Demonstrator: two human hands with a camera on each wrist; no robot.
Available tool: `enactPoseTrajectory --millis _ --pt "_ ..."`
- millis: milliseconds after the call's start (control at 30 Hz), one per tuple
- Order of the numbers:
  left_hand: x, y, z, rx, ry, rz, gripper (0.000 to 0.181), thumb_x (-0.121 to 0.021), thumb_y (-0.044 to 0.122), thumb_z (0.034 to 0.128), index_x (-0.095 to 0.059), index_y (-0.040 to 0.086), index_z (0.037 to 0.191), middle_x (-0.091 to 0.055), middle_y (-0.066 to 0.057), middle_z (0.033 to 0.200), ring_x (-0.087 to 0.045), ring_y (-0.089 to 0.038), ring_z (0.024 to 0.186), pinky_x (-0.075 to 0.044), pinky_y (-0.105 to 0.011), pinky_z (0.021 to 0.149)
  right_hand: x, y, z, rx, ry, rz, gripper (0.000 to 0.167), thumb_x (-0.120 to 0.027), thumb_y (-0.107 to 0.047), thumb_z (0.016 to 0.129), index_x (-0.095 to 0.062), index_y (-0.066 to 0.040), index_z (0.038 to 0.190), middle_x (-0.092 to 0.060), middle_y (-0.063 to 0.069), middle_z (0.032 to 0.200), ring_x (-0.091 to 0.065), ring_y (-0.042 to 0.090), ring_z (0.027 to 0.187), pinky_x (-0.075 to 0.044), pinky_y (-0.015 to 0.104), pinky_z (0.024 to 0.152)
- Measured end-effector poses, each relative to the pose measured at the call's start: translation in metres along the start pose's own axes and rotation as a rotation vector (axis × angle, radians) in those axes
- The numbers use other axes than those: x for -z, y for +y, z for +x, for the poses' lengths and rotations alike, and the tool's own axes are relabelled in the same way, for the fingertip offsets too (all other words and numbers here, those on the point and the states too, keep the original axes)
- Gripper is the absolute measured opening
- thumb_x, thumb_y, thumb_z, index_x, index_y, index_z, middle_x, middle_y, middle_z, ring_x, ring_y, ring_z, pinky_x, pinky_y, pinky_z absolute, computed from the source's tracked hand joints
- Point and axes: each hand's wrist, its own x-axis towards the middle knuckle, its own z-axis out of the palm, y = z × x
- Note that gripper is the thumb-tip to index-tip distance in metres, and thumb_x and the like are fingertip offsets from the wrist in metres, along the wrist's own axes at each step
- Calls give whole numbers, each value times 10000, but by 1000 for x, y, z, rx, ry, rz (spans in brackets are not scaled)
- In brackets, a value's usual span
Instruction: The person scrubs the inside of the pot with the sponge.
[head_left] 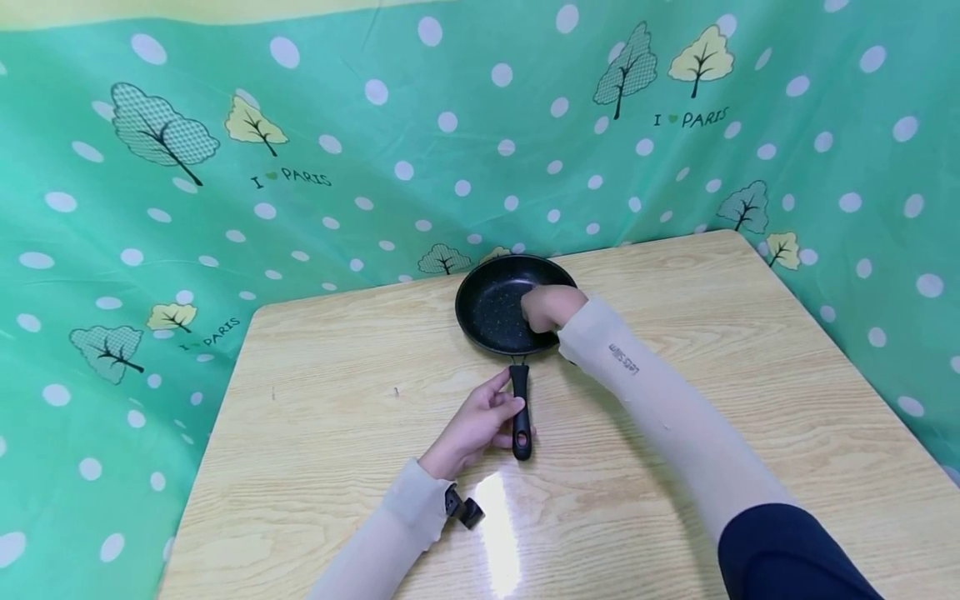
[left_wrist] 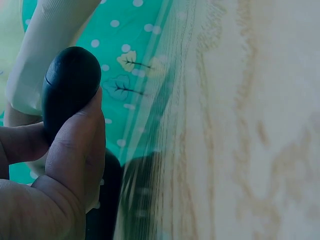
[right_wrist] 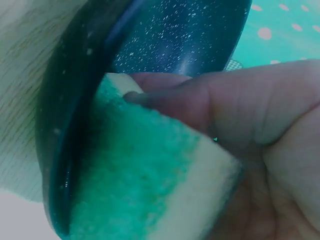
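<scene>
A black speckled frying pan stands near the table's far edge, its handle pointing toward me. My left hand grips that handle, thumb on top and fingers reaching beneath. In the left wrist view the handle's rounded end sits between thumb and fingers. Inside the pan is my right hand, bent down at the wrist. The right wrist view shows it pinching a sponge with a green scouring face and a pale body. The sponge's green face lies against the pan's inner wall; the head view hides it.
The pan rests on a light wood-grain table. Behind and beside it hangs a green dotted cloth printed with trees. Pale sleeves cover both forearms, and a black strap device sits at the left wrist.
</scene>
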Motion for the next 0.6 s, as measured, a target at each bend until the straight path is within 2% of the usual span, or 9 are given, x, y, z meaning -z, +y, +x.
enactPoseTrajectory --millis 200,300,433,600 --pt "0 1 0 5 -1 -2 710 -496 22 1098 -115 64 1696 -604 -119 1063 -756 -366 922 -686 -413 741 -4 -3 -1 17 -9 -26 279 -529 -13 1011 -732 -51 1199 -638 129 1174 -607 270 965 -479 260 600" --pt "0 0 0 6 1 -5 706 -496 18 1097 -123 60 1695 -598 -114 1050 -757 -360 913 -686 -418 741 -6 -4 -4 29 -9 -14 266 -542 -6 996 -742 -57 1164 -648 124 1142 -616 257 924 -479 255 588" --pt "0 0 0 4 5 -9 706 -499 14 1094 -129 58 1694 -601 -110 1041 -757 -351 901 -686 -420 734 -8 -6 -9 53 -10 14 339 -556 -31 1006 -729 -49 1298 -665 115 1228 -621 249 958 -499 243 606" --pt "0 0 0 1 4 -21 707 -504 11 1091 -138 61 1694 -602 -105 1034 -759 -340 888 -686 -425 732 -10 -7 -9 87 -27 47 442 -530 -37 1021 -652 -69 1445 -631 110 1360 -621 243 979 -457 205 556"
